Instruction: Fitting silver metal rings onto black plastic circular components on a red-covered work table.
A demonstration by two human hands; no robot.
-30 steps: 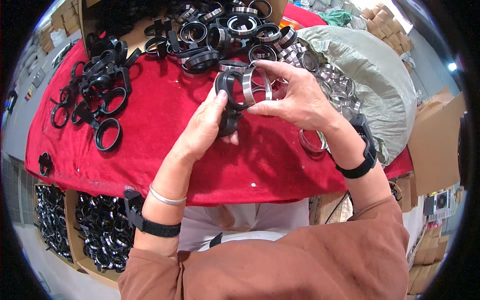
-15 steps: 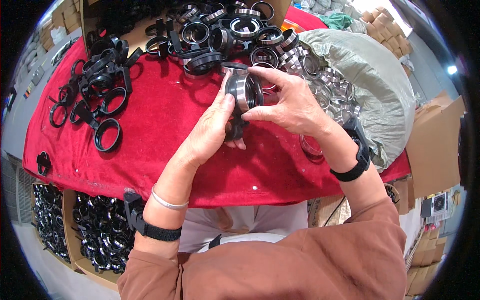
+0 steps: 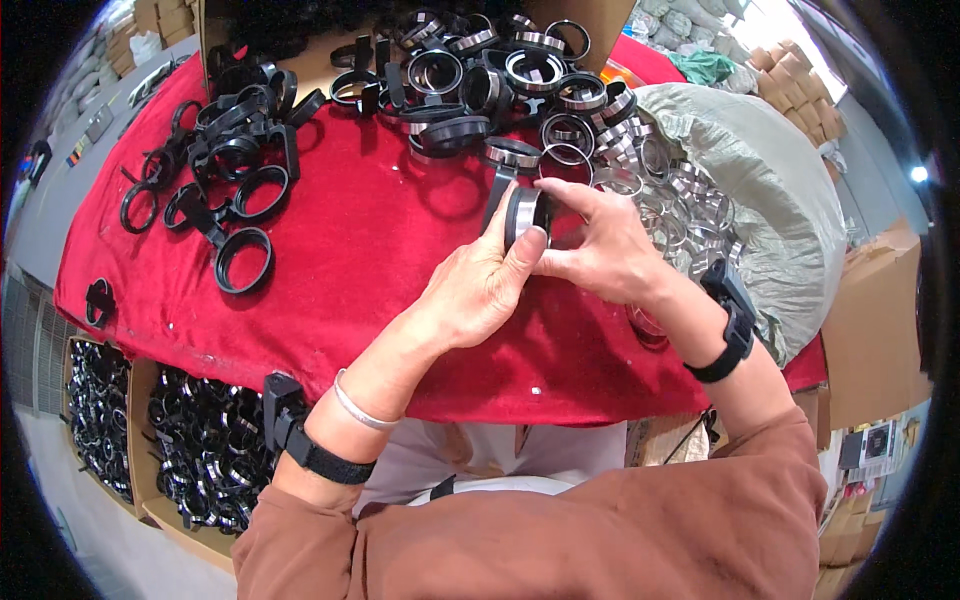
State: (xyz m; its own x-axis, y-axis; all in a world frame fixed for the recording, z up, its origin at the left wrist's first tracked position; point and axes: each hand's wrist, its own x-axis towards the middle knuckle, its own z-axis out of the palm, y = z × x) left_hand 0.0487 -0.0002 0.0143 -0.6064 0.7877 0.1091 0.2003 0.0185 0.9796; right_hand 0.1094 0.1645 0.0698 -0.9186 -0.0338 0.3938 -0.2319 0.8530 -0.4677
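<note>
Both hands meet over the middle of the red cloth, around a round black ring with a silver metal band [image 3: 527,215]. My left hand [image 3: 478,290] grips its left side, thumb pressed against the band. My right hand [image 3: 612,245] closes on the right side, with fingers over the top and thumb below. The far parts of the ring and some fingertips are hidden. Just beyond my hands is another black ring with a silver rim [image 3: 512,153]; a black bracket [image 3: 496,193] shows beneath it, partly covered by my left hand.
Black rings with brackets [image 3: 244,260] lie at the left on the red cloth [image 3: 330,250]. More rings pile up before a cardboard box [image 3: 607,25]. Loose silver rings [image 3: 690,215] spill beside a pale sack [image 3: 770,190]. Boxes of black rings [image 3: 205,450] stand below, left.
The ring has turned in my hands, and my left thumb now presses over its silver band. The whole view has shifted slightly, with the table things appearing farther right.
</note>
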